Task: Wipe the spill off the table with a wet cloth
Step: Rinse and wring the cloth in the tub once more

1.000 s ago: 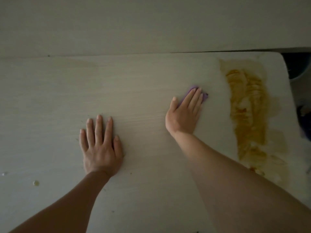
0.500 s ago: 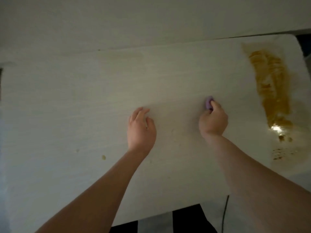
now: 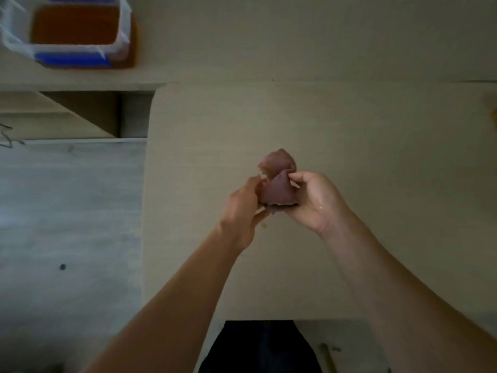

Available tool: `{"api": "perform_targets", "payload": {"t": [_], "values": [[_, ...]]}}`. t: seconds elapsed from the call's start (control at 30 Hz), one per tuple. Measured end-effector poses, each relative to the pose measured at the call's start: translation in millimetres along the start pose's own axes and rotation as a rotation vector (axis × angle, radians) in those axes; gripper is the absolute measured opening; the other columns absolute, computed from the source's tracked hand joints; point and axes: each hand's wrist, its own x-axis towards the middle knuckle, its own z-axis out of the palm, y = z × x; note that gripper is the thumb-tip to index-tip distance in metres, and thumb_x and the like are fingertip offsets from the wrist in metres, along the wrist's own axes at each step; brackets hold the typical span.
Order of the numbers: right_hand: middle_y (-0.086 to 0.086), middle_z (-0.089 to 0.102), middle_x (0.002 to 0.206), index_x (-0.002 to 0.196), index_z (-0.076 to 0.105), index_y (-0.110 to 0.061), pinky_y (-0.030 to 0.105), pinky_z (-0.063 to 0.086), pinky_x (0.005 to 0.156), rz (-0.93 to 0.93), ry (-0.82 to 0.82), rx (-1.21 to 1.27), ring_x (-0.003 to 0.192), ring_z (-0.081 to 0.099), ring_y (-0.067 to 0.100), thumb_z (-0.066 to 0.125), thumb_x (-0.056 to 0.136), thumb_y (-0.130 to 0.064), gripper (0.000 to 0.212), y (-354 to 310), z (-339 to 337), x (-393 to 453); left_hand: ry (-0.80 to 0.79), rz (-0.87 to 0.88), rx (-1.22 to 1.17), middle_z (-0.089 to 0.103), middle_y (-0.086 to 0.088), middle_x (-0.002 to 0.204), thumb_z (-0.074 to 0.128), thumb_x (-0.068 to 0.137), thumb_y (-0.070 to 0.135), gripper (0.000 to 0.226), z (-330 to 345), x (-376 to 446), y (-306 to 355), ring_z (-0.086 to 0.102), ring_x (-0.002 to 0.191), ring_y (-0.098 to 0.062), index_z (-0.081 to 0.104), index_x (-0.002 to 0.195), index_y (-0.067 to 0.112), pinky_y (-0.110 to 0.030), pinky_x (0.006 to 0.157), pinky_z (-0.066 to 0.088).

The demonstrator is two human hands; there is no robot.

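The purple cloth (image 3: 277, 181) is bunched up and lifted above the middle of the pale wooden table (image 3: 376, 162). My left hand (image 3: 242, 208) grips its left side and my right hand (image 3: 314, 200) pinches its right side with thumb and fingers. A corner of the cloth sticks up beyond my fingers. Only a sliver of the yellow-brown spill (image 3: 493, 114) shows at the far right edge of the view. A small drop (image 3: 264, 225) lies on the table under my left hand.
A blue bin lined with a clear bag (image 3: 78, 30) stands on the floor at the upper left. The table's left edge runs down at about a third of the view, with grey floor (image 3: 67, 224) beyond it. A wall runs along the table's far edge.
The view swung left, so the spill slid almost out of sight. My right hand lifted the cloth off the table and my left hand left the tabletop and took hold of the cloth too.
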Motion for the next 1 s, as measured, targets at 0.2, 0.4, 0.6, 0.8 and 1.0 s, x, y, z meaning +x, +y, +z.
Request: {"api": "perform_targets", "payload": {"t": [0.2, 0.4, 0.6, 0.8, 1.0], "values": [[0.016, 0.069, 0.089, 0.106, 0.069, -0.008, 0.027, 0.043, 0.047, 0.055, 0.088, -0.474, 0.061, 0.063, 0.026, 0.045, 0.104, -0.022, 0.028, 25, 52, 18, 0.132, 0.07, 0.047, 0.069, -0.006, 0.093, 0.056, 0.103, 0.019, 0.022, -38, -3, 11, 0.064, 0.082, -0.017, 0.069, 0.086, 0.019, -0.034, 0.081, 0.051], [0.005, 0.072, 0.088, 0.11, 0.065, -0.022, 0.027, 0.05, 0.042, -0.193, 0.084, -0.727, 0.052, 0.068, 0.018, 0.06, 0.099, -0.022, 0.012, 34, 87, 26, 0.173, 0.196, -0.135, 0.061, -0.012, 0.1, 0.049, 0.103, 0.007, 0.021, -62, -4, 28, 0.054, 0.089, -0.022, 0.068, 0.112, 0.011, -0.033, 0.074, 0.042], [-0.001, 0.073, 0.094, 0.099, 0.061, -0.035, 0.025, 0.055, 0.053, -0.451, 0.027, -0.967, 0.065, 0.073, 0.01, 0.066, 0.095, -0.023, 0.014, 46, 98, 28, 0.194, 0.229, -0.171, 0.06, -0.017, 0.1, 0.053, 0.104, 0.007, 0.008, -82, 1, 47, 0.057, 0.092, -0.028, 0.061, 0.106, 0.008, -0.039, 0.076, 0.046], [-0.02, 0.075, 0.082, 0.092, 0.076, -0.024, 0.003, 0.042, 0.059, -0.571, -0.021, -0.881, 0.075, 0.067, -0.01, 0.07, 0.095, -0.037, 0.014, 57, 131, 33, 0.184, 0.277, -0.157, 0.068, -0.029, 0.112, 0.058, 0.103, 0.01, 0.015, -108, 9, 66, 0.069, 0.103, -0.035, 0.067, 0.111, 0.001, -0.053, 0.099, 0.055], [-0.018, 0.071, 0.08, 0.087, 0.072, -0.029, 0.005, 0.042, 0.059, -0.714, 0.164, -1.027, 0.075, 0.065, -0.011, 0.066, 0.098, -0.041, 0.017, 83, 186, 52, 0.131, 0.233, -0.159, 0.07, -0.024, 0.118, 0.055, 0.105, 0.013, 0.023, -160, 24, 94, 0.069, 0.113, -0.035, 0.064, 0.12, -0.002, -0.054, 0.103, 0.054]]}}
